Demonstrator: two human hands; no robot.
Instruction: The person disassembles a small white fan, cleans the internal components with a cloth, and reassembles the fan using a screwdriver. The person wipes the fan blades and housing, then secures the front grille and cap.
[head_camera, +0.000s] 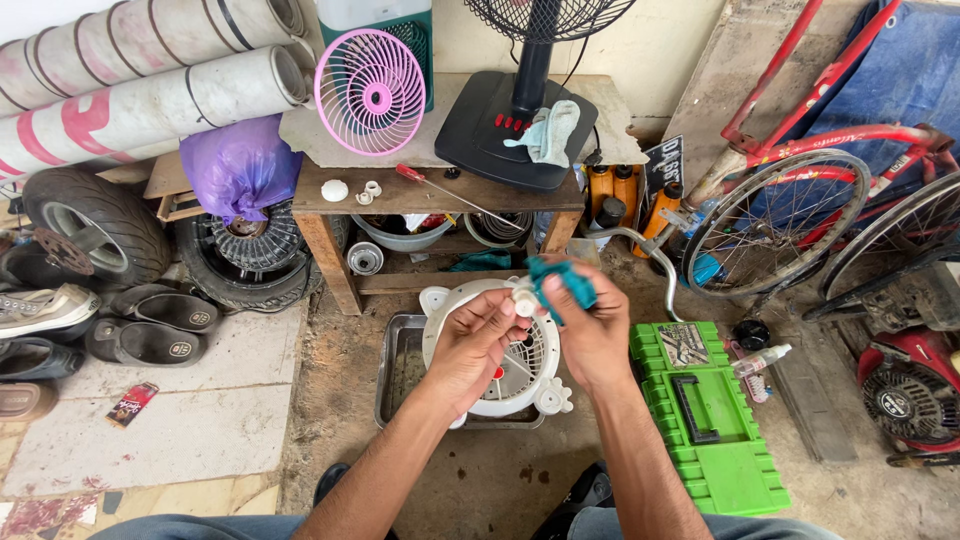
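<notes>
Knees at bottom edge, forearms reaching up to frame centre. Left hand (478, 340) clamped on white fan housing (500, 375), above metal tray (392, 372). Right hand (592, 325) pinches teal cloth (560, 280) against housing hub. Judged step: wiping hub clean; next needs firm hold, turning housing. Green toolbox (715, 425) lower right.

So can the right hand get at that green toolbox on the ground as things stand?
Probably, once freed: the green toolbox lies uncovered just beside the right forearm, but the right hand grips a teal cloth.
</notes>
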